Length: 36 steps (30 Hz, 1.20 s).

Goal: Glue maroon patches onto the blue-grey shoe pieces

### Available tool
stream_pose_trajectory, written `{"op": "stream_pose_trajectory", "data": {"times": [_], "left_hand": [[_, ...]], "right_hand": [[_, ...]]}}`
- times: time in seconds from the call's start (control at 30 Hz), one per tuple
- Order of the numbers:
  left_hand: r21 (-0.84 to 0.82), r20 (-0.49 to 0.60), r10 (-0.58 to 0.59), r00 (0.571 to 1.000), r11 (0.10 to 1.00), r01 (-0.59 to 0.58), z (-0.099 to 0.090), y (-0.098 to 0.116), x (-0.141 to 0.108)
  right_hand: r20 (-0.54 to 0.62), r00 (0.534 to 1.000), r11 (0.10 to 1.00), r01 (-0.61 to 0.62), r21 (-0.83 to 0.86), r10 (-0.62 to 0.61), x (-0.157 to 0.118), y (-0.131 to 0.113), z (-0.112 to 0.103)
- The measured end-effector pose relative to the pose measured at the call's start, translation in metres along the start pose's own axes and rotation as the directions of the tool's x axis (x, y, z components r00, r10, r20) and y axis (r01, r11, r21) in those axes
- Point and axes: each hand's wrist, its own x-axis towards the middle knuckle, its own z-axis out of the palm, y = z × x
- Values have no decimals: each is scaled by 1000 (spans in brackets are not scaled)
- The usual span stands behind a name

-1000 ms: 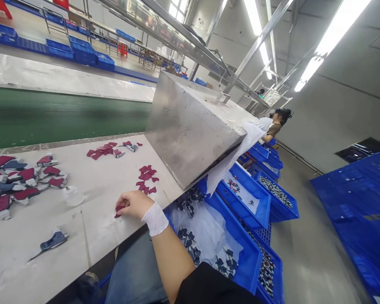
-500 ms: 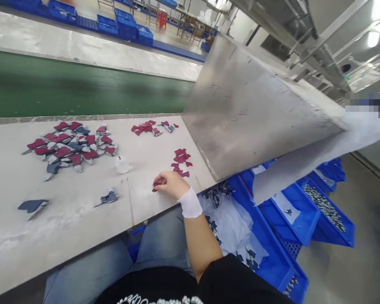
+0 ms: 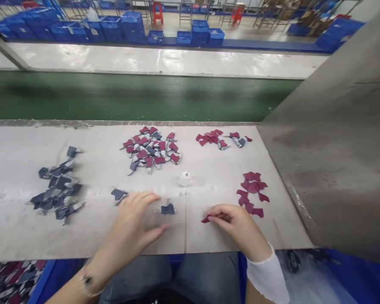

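Note:
My right hand (image 3: 232, 223), with a white band at the wrist, pinches a small maroon piece (image 3: 205, 219) just above the light tabletop. Fingers apart and nothing in it, my left hand (image 3: 136, 223) hovers beside a navy piece (image 3: 167, 209) with a pale end. Another navy piece (image 3: 118, 194) lies just beyond its fingers. Loose maroon pieces (image 3: 252, 186) are spread to the right of my right hand. A pile of maroon and navy pieces with pale parts (image 3: 150, 147) sits mid-table, and a navy pile (image 3: 58, 190) at the left.
A small white object (image 3: 185, 178) stands near the table's middle. More maroon pieces (image 3: 210, 137) lie at the back. A metal panel (image 3: 342, 147) rises on the right. Beyond the table (image 3: 98, 240) runs a green belt (image 3: 129, 97). A blue bin (image 3: 47, 283) is below left.
The view has swung left and levelled, bringing the navy pile into sight. My left hand has come into view, open. My right hand still pinches a maroon piece.

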Motion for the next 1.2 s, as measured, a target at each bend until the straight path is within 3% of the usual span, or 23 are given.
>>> {"op": "stream_pose_trajectory", "data": {"times": [0.1, 0.23, 0.4, 0.47, 0.67, 0.97, 1.2], "left_hand": [[79, 133, -53, 990, 996, 43, 28, -7, 0], [-3, 102, -84, 991, 996, 85, 49, -8, -2], [-377, -5, -166, 986, 914, 152, 45, -3, -7], [-452, -41, -193, 980, 879, 154, 44, 3, -7], [-462, -149, -140, 979, 885, 56, 47, 13, -1], [-518, -79, -58, 995, 855, 9, 41, 17, -3], [-514, -154, -13, 988, 855, -68, 44, 16, -4]], "right_hand": [[18, 1000, 1000, -14, -18, 14, 2, -7, 3], [104, 995, 999, -5, 44, 1, 8, -24, 13], [167, 984, 974, 25, 226, -64, 12, -42, 28], [156, 985, 962, 23, 271, -68, 11, -47, 33], [124, 992, 944, -24, 328, -18, 12, -52, 39], [71, 997, 955, -28, 294, 8, 10, -51, 36], [96, 995, 930, -42, 365, 7, 13, -54, 39]]}}
